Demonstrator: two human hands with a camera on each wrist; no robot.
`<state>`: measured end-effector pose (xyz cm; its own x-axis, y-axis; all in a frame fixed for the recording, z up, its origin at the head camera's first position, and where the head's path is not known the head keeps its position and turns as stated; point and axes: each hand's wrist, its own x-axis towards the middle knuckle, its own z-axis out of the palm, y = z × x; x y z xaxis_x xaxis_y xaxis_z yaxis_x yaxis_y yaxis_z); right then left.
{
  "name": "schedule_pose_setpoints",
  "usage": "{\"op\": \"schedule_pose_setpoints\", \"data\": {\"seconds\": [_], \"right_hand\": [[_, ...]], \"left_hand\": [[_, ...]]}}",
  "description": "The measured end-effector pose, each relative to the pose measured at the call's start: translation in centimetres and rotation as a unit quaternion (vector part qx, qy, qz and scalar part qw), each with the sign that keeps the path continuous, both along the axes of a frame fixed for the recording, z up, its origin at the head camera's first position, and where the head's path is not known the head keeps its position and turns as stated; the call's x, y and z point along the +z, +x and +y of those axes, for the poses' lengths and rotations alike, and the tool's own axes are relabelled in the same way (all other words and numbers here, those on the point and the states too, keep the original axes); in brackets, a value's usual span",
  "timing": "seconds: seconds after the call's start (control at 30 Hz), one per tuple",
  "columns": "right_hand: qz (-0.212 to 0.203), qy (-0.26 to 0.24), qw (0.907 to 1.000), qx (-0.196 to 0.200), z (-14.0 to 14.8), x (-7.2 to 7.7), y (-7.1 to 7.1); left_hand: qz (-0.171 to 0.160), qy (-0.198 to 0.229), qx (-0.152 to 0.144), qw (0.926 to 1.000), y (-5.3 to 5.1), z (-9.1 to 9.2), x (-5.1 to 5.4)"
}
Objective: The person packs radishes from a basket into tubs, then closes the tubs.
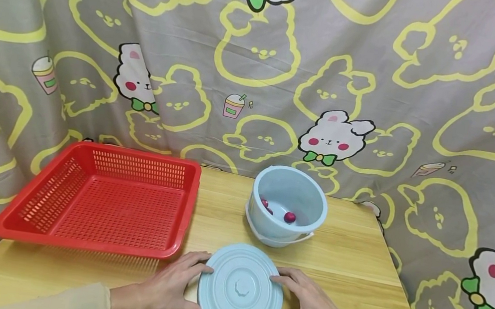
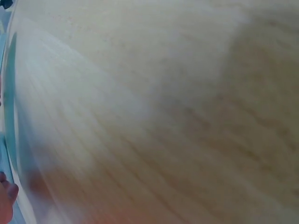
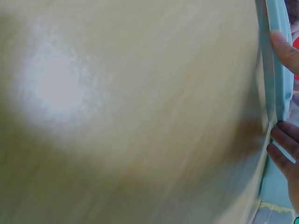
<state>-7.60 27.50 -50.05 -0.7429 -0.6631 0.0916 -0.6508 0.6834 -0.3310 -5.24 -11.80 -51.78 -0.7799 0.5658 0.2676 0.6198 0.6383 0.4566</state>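
Note:
A round light-blue bucket lid (image 1: 243, 302) with ridged rings and a small central knob is at the front of the table, top side up. My left hand (image 1: 170, 285) grips its left rim, thumb near the front and fingers farther back. On the opposite rim my right hand (image 1: 313, 305) holds it the same way. The right wrist view shows the lid's edge (image 3: 280, 79) with thumb and fingers on it. Whether the lid touches the table cannot be told. Behind it stands a matching bucket (image 1: 276, 228), uncovered, with several small dark-red round things (image 1: 289, 217) inside.
A red plastic basket (image 1: 115, 249) with perforated walls and base stands at the left. The bucket's white handle (image 1: 285, 241) hangs down at its front. A patterned curtain (image 1: 259, 40) hangs around the wooden table (image 1: 354, 256) at the back and sides.

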Motion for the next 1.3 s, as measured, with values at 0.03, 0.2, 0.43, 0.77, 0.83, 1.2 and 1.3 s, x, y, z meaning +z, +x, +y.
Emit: {"op": "schedule_pose_setpoints", "data": {"seconds": [0.03, 0.2, 0.43, 0.77, 0.83, 1.2, 1.3], "right_hand": [[0.001, -0.001, 1.0, -0.001, 0.0, 0.1, 0.1], [0.027, -0.03, 0.9991, 0.012, 0.3, 0.7, 0.3], [0.06, -0.049, 0.9968, 0.017, 0.5, 1.8, 0.5], [0.085, -0.065, 0.9941, 0.021, 0.6, 3.3, 0.9], [0.089, -0.065, 0.9938, 0.018, 0.7, 3.6, 1.0], [0.107, -0.077, 0.9908, 0.03, 0.9, 6.0, 1.6], [0.102, -0.082, 0.9911, 0.024, 1.0, 6.8, 1.9]], "left_hand": [[0.004, 0.0, 0.001, 1.0, 0.0, 0.0, 0.1], [0.011, 0.006, 0.003, 0.9999, 0.2, 0.0, 0.6], [0.055, 0.016, -0.007, 0.9984, 0.2, 0.0, 1.4], [0.097, 0.029, -0.018, 0.9947, 0.2, 0.1, 2.8], [0.101, 0.032, -0.02, 0.9942, 0.2, 0.1, 3.0], [0.108, 0.056, -0.035, 0.9919, 0.3, 0.1, 4.6], [0.102, 0.051, -0.033, 0.9929, 0.5, 0.2, 5.3]]}}
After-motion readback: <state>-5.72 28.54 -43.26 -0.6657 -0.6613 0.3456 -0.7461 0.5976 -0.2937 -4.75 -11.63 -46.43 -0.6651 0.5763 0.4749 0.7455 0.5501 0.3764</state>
